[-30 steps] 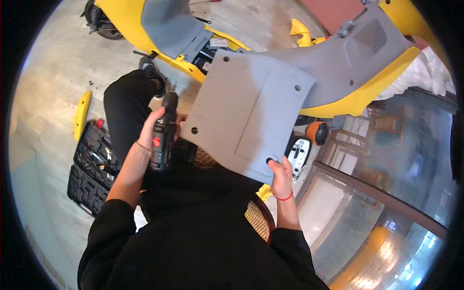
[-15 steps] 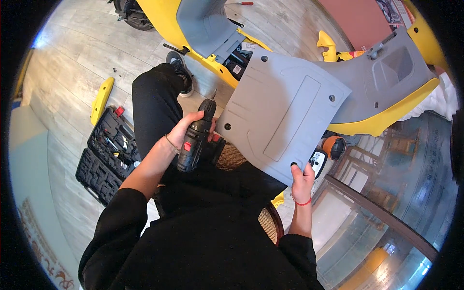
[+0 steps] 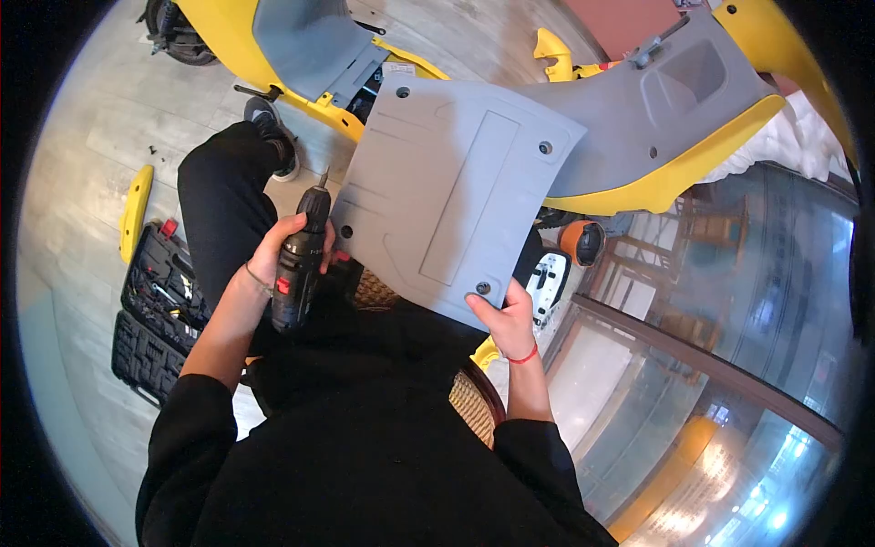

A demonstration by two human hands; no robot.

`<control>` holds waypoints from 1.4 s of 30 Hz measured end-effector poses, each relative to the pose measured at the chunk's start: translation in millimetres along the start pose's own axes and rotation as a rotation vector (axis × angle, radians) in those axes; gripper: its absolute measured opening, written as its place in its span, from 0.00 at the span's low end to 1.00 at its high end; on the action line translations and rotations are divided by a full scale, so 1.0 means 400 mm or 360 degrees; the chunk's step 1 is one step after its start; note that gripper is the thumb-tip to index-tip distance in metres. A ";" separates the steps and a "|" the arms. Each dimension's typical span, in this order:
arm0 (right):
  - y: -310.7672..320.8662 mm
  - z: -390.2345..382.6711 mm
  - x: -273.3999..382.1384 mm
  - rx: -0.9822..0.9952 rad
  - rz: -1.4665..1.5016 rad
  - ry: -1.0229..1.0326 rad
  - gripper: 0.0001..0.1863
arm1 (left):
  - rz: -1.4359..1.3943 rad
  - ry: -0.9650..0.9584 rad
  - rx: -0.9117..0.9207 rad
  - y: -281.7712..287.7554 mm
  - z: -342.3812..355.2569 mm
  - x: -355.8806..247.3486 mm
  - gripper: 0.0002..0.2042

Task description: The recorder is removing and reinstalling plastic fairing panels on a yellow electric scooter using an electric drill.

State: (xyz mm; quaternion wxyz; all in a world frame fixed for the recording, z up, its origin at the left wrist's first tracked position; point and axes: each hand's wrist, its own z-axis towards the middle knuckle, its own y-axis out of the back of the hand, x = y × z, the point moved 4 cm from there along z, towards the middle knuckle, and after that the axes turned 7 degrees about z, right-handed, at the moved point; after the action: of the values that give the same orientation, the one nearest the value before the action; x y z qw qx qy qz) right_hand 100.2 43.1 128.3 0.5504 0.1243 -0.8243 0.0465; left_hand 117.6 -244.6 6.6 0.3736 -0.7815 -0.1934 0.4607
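Note:
My left hand (image 3: 275,247) is closed around a black cordless drill (image 3: 297,283), its bit pointing away from me, beside the left edge of a large grey plastic panel (image 3: 447,182). My right hand (image 3: 509,321) grips that panel at its lower right corner, thumb on top beside a corner hole. The panel has a hole near each corner and a long recessed rectangle. Beyond it lies a yellow and grey scooter body (image 3: 310,46), with an opening partly hidden behind the panel.
An open black toolbox (image 3: 150,351) and a yellow strip (image 3: 135,214) lie on the floor at left. A yellow part (image 3: 551,55) lies at the back, an orange-and-black round object (image 3: 581,242) and white plate (image 3: 549,283) at right, beside large glass panes (image 3: 720,292).
The view shifted right and back left. The panel sits slightly higher in the picture, and my right thumb has moved from the lower right hole to just left of it.

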 end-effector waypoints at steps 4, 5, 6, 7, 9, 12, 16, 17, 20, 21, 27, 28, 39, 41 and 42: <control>0.009 -0.009 0.018 -0.0010 -0.0032 0.0018 0.13 | -0.0024 -0.0069 -0.0085 0.000 -0.008 -0.017 0.24; 0.019 -0.014 0.024 -0.0032 -0.0105 0.0026 0.13 | 0.0036 -0.0193 -0.0040 -0.005 -0.005 -0.032 0.25; 0.027 -0.019 0.030 -0.0018 -0.0075 0.0039 0.13 | 0.0147 -0.0187 -0.0244 0.002 -0.004 -0.037 0.27; 0.037 -0.025 0.032 -0.0006 -0.0081 -0.0021 0.13 | -0.0022 -0.0134 -0.0343 0.004 -0.005 -0.039 0.27; 0.048 -0.037 0.033 0.0008 -0.0086 -0.0074 0.12 | -0.0150 -0.0173 -0.0253 -0.008 0.000 -0.055 0.26; 0.042 -0.042 0.024 0.0123 -0.0076 -0.0140 0.12 | -0.0236 -0.0185 -0.0146 -0.018 0.012 -0.066 0.27; 0.018 -0.040 0.002 0.0362 -0.0213 -0.0177 0.12 | 0.0003 -0.0173 0.0087 -0.005 0.020 -0.080 0.25; 0.018 -0.040 -0.003 0.0365 -0.0182 -0.0202 0.12 | -0.0024 -0.0117 0.0021 0.000 0.020 -0.069 0.25; 0.016 -0.038 -0.019 0.0312 -0.0173 -0.0160 0.16 | 0.0103 -0.0298 -0.0181 0.008 0.017 -0.056 0.23; 0.018 -0.039 -0.024 0.0230 -0.0222 -0.0101 0.19 | 0.0098 -0.0275 -0.0223 0.008 0.016 -0.049 0.22; 0.022 -0.061 -0.088 -0.0140 -0.0043 0.0097 0.29 | -0.0019 -0.0001 -0.0223 -0.003 0.014 -0.002 0.19; 0.022 -0.068 -0.092 -0.0190 -0.0173 0.0252 0.29 | -0.0024 0.0025 -0.0259 -0.001 0.016 0.004 0.19; 0.025 -0.136 -0.109 -0.0364 -0.0926 0.0452 0.11 | 0.0058 0.0117 -0.0185 -0.007 0.034 0.045 0.19; 0.025 -0.143 -0.114 -0.0364 -0.0963 0.0472 0.09 | 0.0024 0.0161 -0.0208 -0.004 0.033 0.051 0.19; 0.029 -0.147 -0.116 -0.0355 -0.1011 0.0498 0.08 | 0.0013 0.0175 -0.0144 -0.006 0.034 0.053 0.19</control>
State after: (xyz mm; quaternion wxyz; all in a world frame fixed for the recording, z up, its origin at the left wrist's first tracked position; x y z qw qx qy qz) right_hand 166.8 73.9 109.5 0.6669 0.3046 -0.6504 -0.1985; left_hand 116.5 -223.9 -7.8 0.3460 -0.8226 -0.1900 0.4094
